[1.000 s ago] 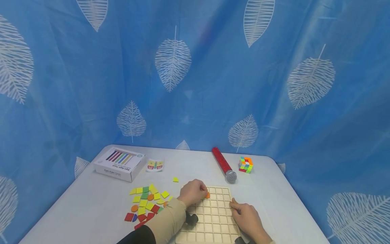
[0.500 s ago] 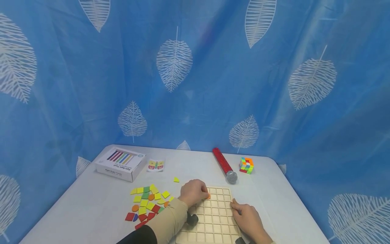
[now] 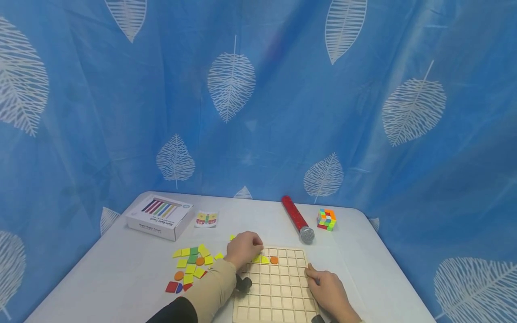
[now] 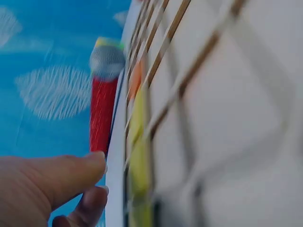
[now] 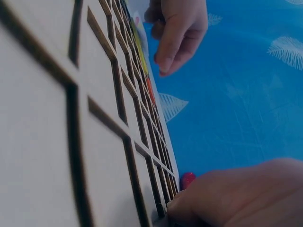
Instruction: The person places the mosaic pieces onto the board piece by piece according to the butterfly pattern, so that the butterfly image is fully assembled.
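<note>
While the left hand [image 3: 243, 248] is hovering: loosely curled fingers are hanging near yellow tiles [image 3: 265, 259]
Right hand [image 3: 329, 289]: is gripping the wooden grid board [image 3: 286, 290]

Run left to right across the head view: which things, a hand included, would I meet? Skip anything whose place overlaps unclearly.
White box → picture card → left hand → orange disc on the grid board → red microphone → puzzle cube.

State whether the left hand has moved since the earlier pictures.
Yes: in the head view, the left hand has shifted left and slightly farther away, relative to the wooden board.
</note>
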### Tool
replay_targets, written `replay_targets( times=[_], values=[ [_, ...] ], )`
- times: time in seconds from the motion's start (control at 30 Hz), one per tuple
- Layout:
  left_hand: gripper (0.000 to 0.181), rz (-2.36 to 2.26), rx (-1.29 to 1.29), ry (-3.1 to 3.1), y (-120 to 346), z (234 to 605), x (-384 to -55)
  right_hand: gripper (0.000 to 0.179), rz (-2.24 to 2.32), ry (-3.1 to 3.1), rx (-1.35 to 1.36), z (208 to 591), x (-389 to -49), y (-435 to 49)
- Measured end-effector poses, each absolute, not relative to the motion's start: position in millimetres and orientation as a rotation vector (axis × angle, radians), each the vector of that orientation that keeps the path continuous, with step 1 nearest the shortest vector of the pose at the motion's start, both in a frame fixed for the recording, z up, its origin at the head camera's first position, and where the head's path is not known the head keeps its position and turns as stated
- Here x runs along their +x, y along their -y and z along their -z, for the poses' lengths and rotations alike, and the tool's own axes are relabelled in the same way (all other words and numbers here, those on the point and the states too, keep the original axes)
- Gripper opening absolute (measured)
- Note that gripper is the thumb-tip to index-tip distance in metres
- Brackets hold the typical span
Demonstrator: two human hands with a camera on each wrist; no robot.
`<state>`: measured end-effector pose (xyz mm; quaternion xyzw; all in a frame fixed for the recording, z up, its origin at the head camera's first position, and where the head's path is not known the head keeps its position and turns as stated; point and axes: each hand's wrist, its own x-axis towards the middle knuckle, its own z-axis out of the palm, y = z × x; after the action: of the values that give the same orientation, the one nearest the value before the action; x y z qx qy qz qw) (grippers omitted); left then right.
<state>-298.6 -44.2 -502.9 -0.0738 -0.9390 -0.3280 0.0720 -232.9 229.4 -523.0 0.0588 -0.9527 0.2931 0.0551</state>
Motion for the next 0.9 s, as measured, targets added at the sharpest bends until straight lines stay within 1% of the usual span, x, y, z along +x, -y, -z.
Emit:
replay_targets(
  times=[0.07,0.2,0.3,0.43,0.7,0.9],
  values=[
    [0.003,0.992,-0.117,2.808,59,500,-305,0.026,-0.898,2.89,0.187,523,-233,-229],
    [0.01,1.007,0.087,2.796,83,497,-315,0.026,-0.868,2.893,0.208,523,-234,-230],
    [0.018,1.031,0.163,2.807,96,498,-318,0.026,-0.853,2.897,0.198,524,-235,-230],
    [0.025,1.012,0.197,2.87,105,501,-319,0.026,-0.858,2.895,0.184,525,-235,-231],
    [0.03,0.936,0.178,2.933,110,506,-319,0.025,-0.845,2.897,0.195,525,-236,-230],
    [0.024,0.947,0.206,2.927,112,504,-317,0.025,-0.864,2.891,0.182,525,-235,-230]
  ],
)
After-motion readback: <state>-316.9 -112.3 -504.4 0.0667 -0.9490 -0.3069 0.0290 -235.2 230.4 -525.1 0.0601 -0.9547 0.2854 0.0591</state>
